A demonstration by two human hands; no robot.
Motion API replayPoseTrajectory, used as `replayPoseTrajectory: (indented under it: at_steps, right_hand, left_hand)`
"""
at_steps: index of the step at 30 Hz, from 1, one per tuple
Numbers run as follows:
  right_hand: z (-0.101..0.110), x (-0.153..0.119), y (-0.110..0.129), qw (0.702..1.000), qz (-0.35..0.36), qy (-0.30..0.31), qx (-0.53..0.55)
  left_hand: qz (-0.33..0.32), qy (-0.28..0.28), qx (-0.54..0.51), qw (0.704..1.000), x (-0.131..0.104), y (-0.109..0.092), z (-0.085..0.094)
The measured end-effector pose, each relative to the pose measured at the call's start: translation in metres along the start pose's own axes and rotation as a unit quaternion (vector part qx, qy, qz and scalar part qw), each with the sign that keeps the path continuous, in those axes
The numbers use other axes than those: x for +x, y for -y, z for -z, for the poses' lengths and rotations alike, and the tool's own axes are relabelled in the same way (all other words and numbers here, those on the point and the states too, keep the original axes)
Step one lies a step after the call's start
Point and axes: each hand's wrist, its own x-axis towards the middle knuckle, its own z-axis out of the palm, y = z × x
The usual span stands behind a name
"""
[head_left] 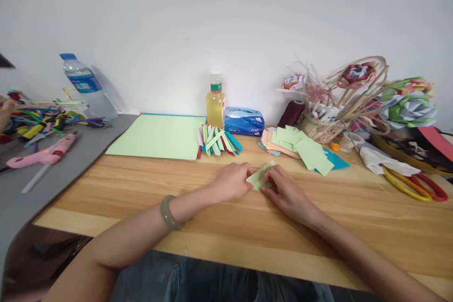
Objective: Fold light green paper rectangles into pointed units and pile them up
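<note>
Between my hands, just above the wooden table (pixel 141 193), is a small light green piece of paper (pixel 259 177) with a folded, roughly triangular outline. My left hand (pixel 234 181), with a bangle on its wrist, pinches the paper's left corner. At the right edge, my right hand (pixel 285 193) has its thumb and fingers closed on the same paper. Behind the right hand lies a loose stack of green paper pieces (pixel 313 153), with orange and blue pieces beneath. A bundle of coloured paper strips (pixel 216 141) sits behind the left hand.
Large green sheets (pixel 159 137) lie back left. A drink bottle (pixel 215 104) and tissue pack (pixel 244 121) stand by the wall. Scissors (pixel 414 186) and paper flowers (pixel 408 108) are at right. On the left grey surface are a pink glue gun (pixel 46 155), a water bottle (pixel 85 87) and another person's hand (pixel 4 112).
</note>
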Motion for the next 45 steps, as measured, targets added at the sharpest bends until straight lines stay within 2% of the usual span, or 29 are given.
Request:
replayPoseTrajectory:
  at_steps: [3,5,8,11,14,20,23,25,28,32,36,39,45]
  right_hand:
    - [0.007,-0.003,-0.002,0.999,0.030,0.027,0.010]
    - [0.013,-0.005,-0.004,0.997,0.061,0.043,0.013]
    - [0.020,-0.012,-0.008,0.994,0.099,0.049,0.004]
    - [0.025,-0.023,-0.008,0.992,0.109,0.055,-0.033]
    - [0.025,-0.040,0.000,0.990,0.095,0.055,-0.085]
    - [0.021,-0.065,0.027,0.990,0.090,0.050,-0.092]
    - [0.028,-0.053,0.024,0.997,0.048,0.034,-0.057]
    - [0.034,-0.035,0.015,0.998,-0.004,-0.024,-0.054]
    - [0.037,-0.003,0.001,0.992,-0.080,-0.059,-0.081]
    - [0.029,0.023,-0.012,0.993,-0.104,0.007,-0.063]
    - [0.020,0.024,-0.015,0.993,-0.101,0.018,-0.057]
    - [0.016,0.017,-0.015,0.996,-0.066,0.003,-0.064]
    - [0.006,0.005,-0.025,0.981,0.101,-0.039,-0.161]
  left_hand:
    - [-0.012,-0.028,0.034,0.999,-0.007,-0.005,0.000]
    - [-0.041,-0.067,0.100,0.992,-0.014,-0.011,-0.002]
    - [-0.125,-0.101,0.247,0.955,-0.023,-0.020,-0.009]
    - [-0.192,-0.068,0.298,0.933,-0.027,-0.023,-0.017]
    - [-0.212,-0.039,0.341,0.915,-0.026,-0.019,-0.020]
    - [-0.249,-0.057,0.348,0.902,-0.021,-0.009,-0.015]
    - [-0.264,-0.039,0.313,0.911,-0.015,-0.005,-0.007]
    - [-0.279,-0.028,0.276,0.919,-0.010,-0.001,-0.001]
    - [-0.312,-0.010,0.230,0.922,-0.002,0.006,0.007]
    - [-0.351,-0.004,0.202,0.914,0.006,0.016,0.010]
    - [-0.368,-0.006,0.194,0.909,0.011,0.022,0.007]
    - [-0.368,-0.007,0.210,0.906,0.012,0.022,0.007]
    - [-0.374,-0.035,0.260,0.890,0.010,0.021,0.008]
